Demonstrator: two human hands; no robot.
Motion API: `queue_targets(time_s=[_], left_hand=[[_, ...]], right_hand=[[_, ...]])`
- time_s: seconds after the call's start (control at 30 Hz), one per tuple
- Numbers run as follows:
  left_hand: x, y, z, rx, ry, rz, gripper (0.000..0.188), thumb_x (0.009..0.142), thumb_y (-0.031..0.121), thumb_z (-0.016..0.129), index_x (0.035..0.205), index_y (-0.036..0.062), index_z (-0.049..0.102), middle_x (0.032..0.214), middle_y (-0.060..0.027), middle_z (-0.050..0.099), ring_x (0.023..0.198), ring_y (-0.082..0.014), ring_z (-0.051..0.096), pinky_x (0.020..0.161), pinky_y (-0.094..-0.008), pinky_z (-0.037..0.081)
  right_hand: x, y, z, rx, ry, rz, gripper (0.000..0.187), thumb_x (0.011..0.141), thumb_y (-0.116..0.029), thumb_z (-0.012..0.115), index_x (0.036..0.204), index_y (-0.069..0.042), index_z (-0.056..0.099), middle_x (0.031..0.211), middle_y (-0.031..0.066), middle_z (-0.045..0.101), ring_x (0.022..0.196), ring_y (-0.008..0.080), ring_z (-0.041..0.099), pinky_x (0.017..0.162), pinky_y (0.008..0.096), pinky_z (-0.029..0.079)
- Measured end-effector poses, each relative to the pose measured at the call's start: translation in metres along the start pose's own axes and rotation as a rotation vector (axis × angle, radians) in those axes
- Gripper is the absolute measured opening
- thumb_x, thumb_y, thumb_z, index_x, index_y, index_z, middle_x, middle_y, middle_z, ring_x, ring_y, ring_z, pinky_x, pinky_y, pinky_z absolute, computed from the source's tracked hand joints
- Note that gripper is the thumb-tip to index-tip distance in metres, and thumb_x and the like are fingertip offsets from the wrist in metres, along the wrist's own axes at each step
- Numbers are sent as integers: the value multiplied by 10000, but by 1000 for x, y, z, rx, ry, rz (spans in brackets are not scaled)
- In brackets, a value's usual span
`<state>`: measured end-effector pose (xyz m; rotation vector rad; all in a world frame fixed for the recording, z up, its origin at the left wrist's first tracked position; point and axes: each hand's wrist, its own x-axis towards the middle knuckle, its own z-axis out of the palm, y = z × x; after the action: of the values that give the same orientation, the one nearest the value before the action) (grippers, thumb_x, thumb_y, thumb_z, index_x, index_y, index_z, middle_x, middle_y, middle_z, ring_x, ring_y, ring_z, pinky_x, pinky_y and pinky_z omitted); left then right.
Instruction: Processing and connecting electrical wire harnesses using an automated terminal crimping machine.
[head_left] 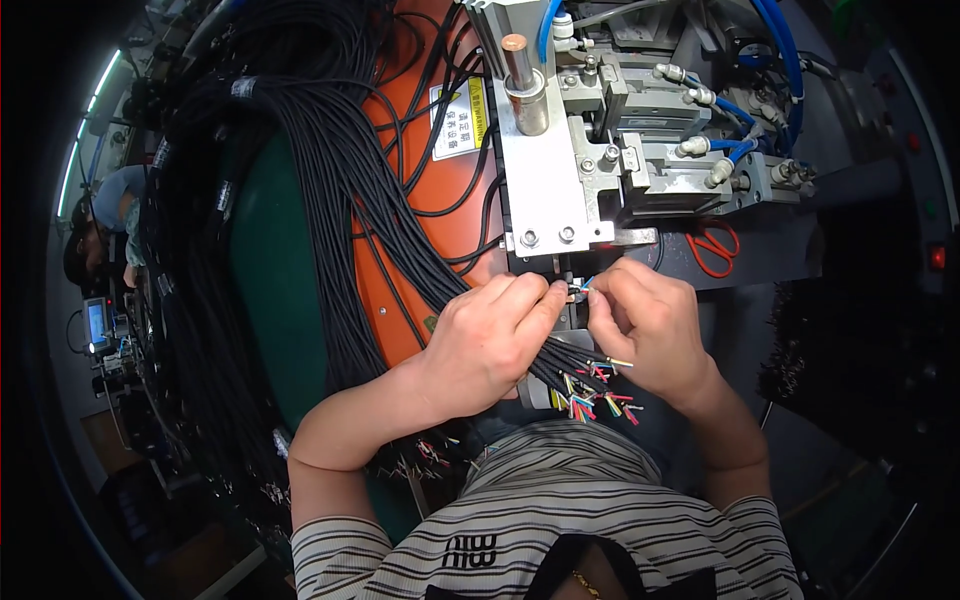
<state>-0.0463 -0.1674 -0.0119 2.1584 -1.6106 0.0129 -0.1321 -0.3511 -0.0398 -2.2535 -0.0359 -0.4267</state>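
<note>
My left hand (492,342) is closed, thumb and forefinger pinching a black cable near its end, just below the front of a metal machine (548,190). Opposite it, my right hand (652,328) pinches the thin coloured wires (588,287) that come out of that cable's end. The fingertips of both hands nearly meet, and they partly hide the cable end. Beneath my hands lies a group of other black cables, their coloured wire ends (590,395) fanned out and pointing toward my right.
A thick bundle of black cables (345,170) runs over the orange tabletop (400,335) and a green surface (275,260). Blue air tubes (793,60) feed the machine's cylinders. Red-handled scissors (713,250) lie right of the machine. Another person (115,205) is at far left.
</note>
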Motion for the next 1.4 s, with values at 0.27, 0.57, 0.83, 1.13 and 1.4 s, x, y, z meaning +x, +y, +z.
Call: queue_targets(time_s=[0.27, 0.57, 0.83, 1.13, 1.4], left_hand=[[5, 6, -5, 109, -52, 84, 459, 719, 115, 623, 1158, -22, 633, 837, -76, 515, 705, -207, 544, 571, -317, 464], [15, 7, -10, 144, -95, 46, 353, 749, 88, 604, 1077, -38, 639, 850, -73, 513, 751, -202, 564, 634, -314, 499], [7, -6, -12, -124, 8, -94, 362, 662, -24, 644, 1023, 2, 661, 897, -100, 568, 813, -272, 591, 694, -370, 498], [-12, -14, -3, -19, 171, -135, 357, 680, -31, 698, 1033, -25, 641, 814, -111, 546, 742, -293, 551, 677, -381, 428], [-4, -12, -12, -153, 104, -36, 329, 763, 81, 735, 1052, -31, 626, 820, -113, 616, 735, -289, 601, 671, -377, 457]], right_hand=[[-3, -1, 4, -113, 76, -71, 60, 807, -91, 667, 816, -39, 638, 763, 83, 594, 567, 286, 601, 500, 370, 473], [5, 0, 3, -91, 119, -64, 59, 791, -16, 683, 836, -4, 646, 781, 111, 627, 548, 273, 602, 502, 333, 477], [10, 13, -2, 290, -59, 189, 61, 815, -17, 668, 785, 28, 639, 644, 35, 618, 497, 36, 531, 442, 222, 378], [-6, 3, -11, 426, -47, 232, 190, 796, 8, 711, 981, 11, 667, 707, 20, 604, 504, 49, 490, 465, 228, 372], [-13, 3, 1, 770, -104, 193, 193, 866, 70, 612, 1050, 27, 651, 944, 58, 635, 724, 76, 603, 598, 194, 474]])
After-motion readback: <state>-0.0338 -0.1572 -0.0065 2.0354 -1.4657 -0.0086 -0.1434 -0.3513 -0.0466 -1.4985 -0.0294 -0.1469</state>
